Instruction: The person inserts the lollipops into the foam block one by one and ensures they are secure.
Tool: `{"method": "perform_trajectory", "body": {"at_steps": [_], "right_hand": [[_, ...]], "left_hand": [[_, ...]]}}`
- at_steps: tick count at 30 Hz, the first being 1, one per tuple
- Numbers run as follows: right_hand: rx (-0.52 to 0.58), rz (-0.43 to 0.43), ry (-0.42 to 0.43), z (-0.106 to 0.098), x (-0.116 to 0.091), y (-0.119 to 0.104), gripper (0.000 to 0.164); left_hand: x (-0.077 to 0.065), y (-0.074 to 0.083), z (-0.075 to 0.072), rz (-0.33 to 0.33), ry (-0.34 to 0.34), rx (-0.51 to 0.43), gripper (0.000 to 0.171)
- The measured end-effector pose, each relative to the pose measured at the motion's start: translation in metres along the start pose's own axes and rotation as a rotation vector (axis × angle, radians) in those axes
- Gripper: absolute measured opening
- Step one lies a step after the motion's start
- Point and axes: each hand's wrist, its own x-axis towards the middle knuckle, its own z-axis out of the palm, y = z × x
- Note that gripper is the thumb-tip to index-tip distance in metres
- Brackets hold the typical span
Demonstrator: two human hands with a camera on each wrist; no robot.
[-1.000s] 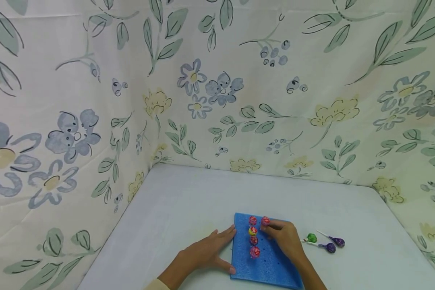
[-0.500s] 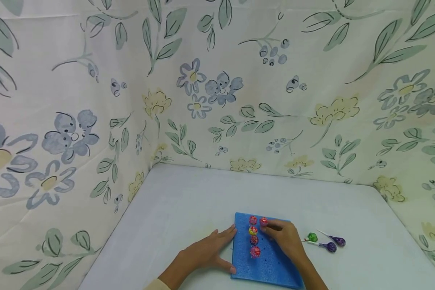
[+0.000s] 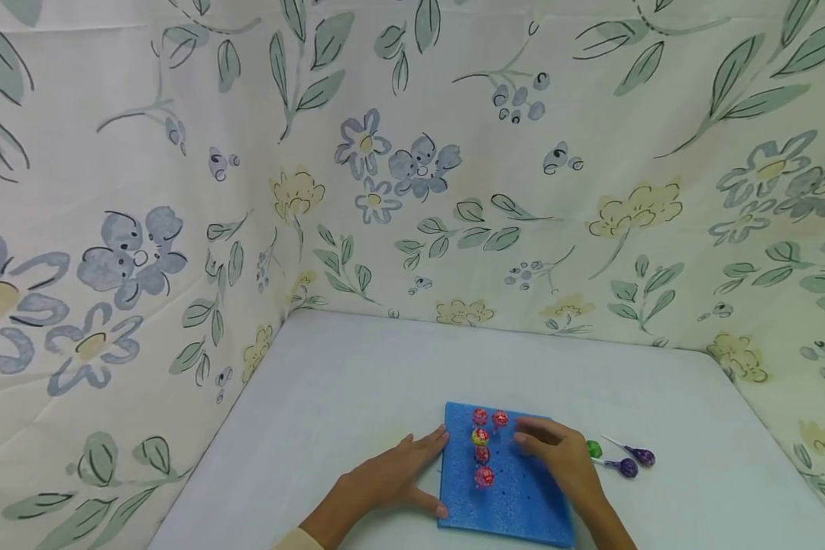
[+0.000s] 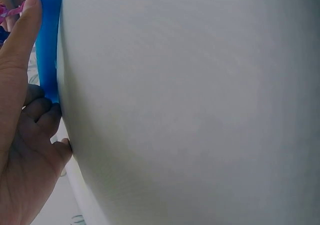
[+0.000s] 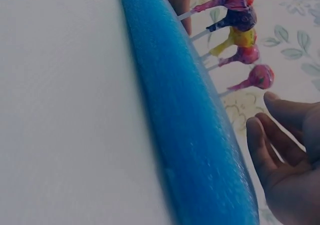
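A blue foam board (image 3: 522, 512) lies on the white table, with several wrapped lollipops standing in it on their sticks. Four-sided and flat, it has a column of them on its left part, among them a yellow-and-red lollipop (image 3: 480, 436) and a pink lollipop (image 3: 484, 477). One red-pink lollipop (image 3: 499, 418) stands to the right of the column's far end. My right hand (image 3: 560, 452) hovers just right of it, thumb and fingers apart, holding nothing; the right wrist view shows a gap to that lollipop (image 5: 261, 76). My left hand (image 3: 388, 480) steadies the board's left edge with spread, extended fingers.
To the right of the board, a green lollipop (image 3: 594, 448), partly hidden by my right hand, lies on the table (image 3: 357, 382) with two purple lollipops (image 3: 628, 468). Small holes dot the board's surface. A floral cloth (image 3: 488, 153) hangs behind and at the sides.
My right hand has let go of the red-pink lollipop, which stays standing in the foam, and has drawn back to the right. My left hand has not moved.
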Motion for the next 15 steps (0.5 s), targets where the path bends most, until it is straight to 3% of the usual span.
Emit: {"method": "perform_trajectory", "body": {"at_steps": [15], "right_hand": [[0.077, 0.0, 0.057, -0.036, -0.012, 0.008, 0.05]], "left_hand": [[0.0, 0.002, -0.001, 0.003, -0.004, 0.012, 0.112]]}}
